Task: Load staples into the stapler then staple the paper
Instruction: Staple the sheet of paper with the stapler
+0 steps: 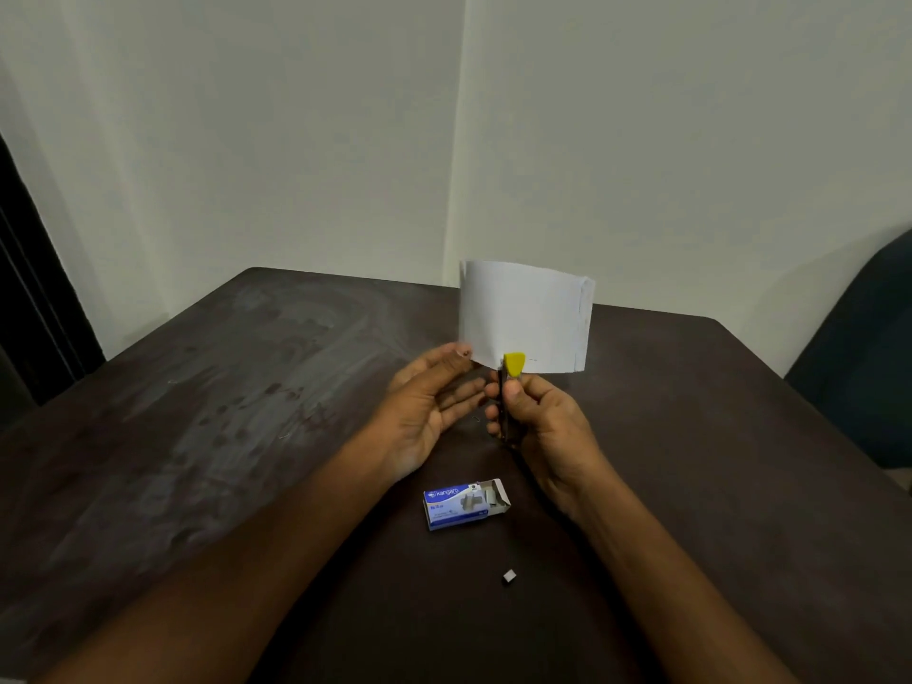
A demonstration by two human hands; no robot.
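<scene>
My right hand (535,419) grips a small stapler (514,363) with a yellow top, held upright above the dark table (247,387). The stapler's jaw is clamped on the lower edge of a folded stack of white paper (525,315), which stands up in the air. My left hand (429,407) is beside it, thumb touching the paper's lower left corner, fingers spread and palm open. A blue staple box (464,505) lies open on the table below my hands, with staple strips showing at its right end.
A small loose clump of staples (510,577) lies on the table in front of the box. A dark chair (858,357) stands at the right edge. Pale walls meet in a corner behind the table.
</scene>
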